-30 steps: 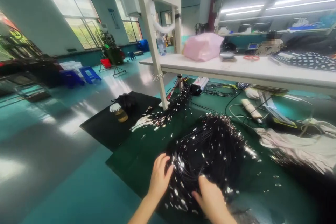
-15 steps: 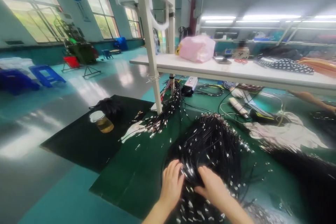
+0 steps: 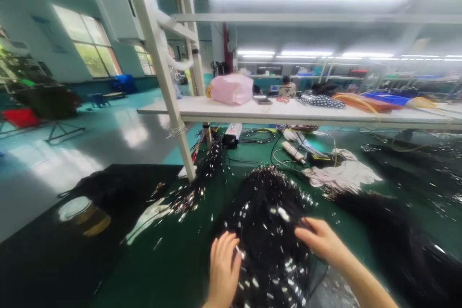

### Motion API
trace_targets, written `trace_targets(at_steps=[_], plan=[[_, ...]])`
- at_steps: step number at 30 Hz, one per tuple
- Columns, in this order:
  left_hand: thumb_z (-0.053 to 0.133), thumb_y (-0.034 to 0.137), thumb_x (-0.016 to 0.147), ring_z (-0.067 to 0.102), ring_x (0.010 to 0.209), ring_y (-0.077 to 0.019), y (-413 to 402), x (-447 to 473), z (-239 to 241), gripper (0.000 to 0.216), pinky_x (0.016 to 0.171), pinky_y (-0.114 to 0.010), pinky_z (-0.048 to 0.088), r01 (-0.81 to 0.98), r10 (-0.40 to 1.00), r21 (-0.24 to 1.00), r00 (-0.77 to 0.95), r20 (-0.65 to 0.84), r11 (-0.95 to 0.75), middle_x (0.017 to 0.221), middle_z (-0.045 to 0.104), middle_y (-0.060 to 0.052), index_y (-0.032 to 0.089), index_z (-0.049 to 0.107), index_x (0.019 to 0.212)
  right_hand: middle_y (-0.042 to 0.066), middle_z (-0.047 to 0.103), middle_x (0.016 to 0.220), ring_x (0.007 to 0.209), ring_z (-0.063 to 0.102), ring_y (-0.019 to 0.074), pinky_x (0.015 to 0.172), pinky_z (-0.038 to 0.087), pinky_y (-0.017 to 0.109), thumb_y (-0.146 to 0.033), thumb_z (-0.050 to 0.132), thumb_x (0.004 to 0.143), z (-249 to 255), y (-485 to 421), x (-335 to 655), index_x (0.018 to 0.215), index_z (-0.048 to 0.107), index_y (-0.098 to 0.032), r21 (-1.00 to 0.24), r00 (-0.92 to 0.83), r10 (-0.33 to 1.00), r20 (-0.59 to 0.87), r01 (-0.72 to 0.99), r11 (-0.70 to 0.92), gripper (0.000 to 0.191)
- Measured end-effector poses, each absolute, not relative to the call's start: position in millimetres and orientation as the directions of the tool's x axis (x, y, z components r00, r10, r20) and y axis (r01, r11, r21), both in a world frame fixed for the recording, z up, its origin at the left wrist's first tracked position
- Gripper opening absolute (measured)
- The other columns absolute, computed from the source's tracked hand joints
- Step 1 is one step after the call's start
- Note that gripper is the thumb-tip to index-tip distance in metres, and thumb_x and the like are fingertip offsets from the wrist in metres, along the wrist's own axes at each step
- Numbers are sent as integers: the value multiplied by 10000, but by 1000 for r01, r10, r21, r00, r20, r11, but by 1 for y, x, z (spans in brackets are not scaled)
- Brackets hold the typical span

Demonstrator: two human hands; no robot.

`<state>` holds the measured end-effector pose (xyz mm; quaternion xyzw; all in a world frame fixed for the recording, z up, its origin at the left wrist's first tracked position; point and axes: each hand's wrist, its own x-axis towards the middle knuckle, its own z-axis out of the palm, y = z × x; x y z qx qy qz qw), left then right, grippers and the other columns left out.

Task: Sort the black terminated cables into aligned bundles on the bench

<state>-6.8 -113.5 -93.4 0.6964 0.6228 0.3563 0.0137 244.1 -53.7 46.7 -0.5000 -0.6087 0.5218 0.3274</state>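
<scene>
A big heap of thin black cables with small shiny, pale ends lies on the green surface in front of me. On its left side is my left hand, fingers together and thumb drawn in, with a small pale cable end showing between thumb and forefinger. My right hand pinches black cables at the right edge of the heap. Its fingertips are partly hidden and a little blurred. A larger white piece shows among the strands close to the right fingers.
A second cable bundle lies by the leg of the white table. To the left stands a lidded jar near a white glove. At right are a pale cloth and another dark cable bundle.
My hands have moved apart: the right has gone rightward to the heap's edge, the left stays on its left side. The camera view has turned right and tilted up.
</scene>
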Motion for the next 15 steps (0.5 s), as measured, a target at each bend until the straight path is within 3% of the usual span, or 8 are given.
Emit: trace_targets(at_steps=[3,6,8,10,12,13,15], plan=[[360,169,845,370,1186,-201,-103,0,-63,286,962,-407,362,776,781,539,-98,617,-328,1185,495,-79,183,492,1098,-114,252,389,328,161,35,345,116,196,-495,515,736,43,-55,246,624,396,-197,-994,-255,962,-94,-33,-106,339],[392,179,822,337,1214,-211,-85,16,-27,309,1015,-430,271,683,678,365,261,687,-632,1198,500,-66,206,509,1106,-111,289,358,305,176,32,316,98,182,-473,522,752,34,-59,240,674,465,-180,-982,-408,898,-165,-13,-187,309],[441,248,801,344,1211,-230,-68,25,-16,311,1035,-451,208,618,667,304,517,537,-725,1201,510,-60,224,538,1095,-112,276,348,296,170,28,304,90,175,-485,543,734,36,-59,241,657,477,-177,-981,-433,884,-176,-1,-196,324],[489,342,770,369,1192,-258,-50,28,-24,311,1023,-462,215,666,767,381,566,301,-641,1180,532,-68,224,584,1042,-117,230,357,306,152,26,310,102,170,-508,564,706,50,-56,252,635,476,-181,-985,-341,933,-115,-84,-153,346],[518,435,732,398,1166,-287,-34,23,-45,312,991,-471,264,732,871,493,477,123,-470,1112,578,-74,221,637,926,-118,194,375,318,144,28,321,139,174,-518,575,688,72,-55,272,639,490,-187,-984,-162,987,-21,-173,-50,345],[506,474,730,400,1165,-287,-28,19,-56,307,994,-470,258,719,885,547,454,98,-429,1062,605,-61,229,655,840,-115,189,378,319,150,32,326,166,180,-523,564,693,82,-56,282,647,504,-190,-982,-83,996,25,-187,9,341],[424,535,762,426,1143,-262,-20,12,-73,389,1005,-449,247,636,934,701,334,125,-321,1028,618,-51,229,648,850,-98,230,369,314,202,45,340,232,197,-533,531,711,96,-65,297,654,535,-193,-990,-42,996,84,-120,79,345]])
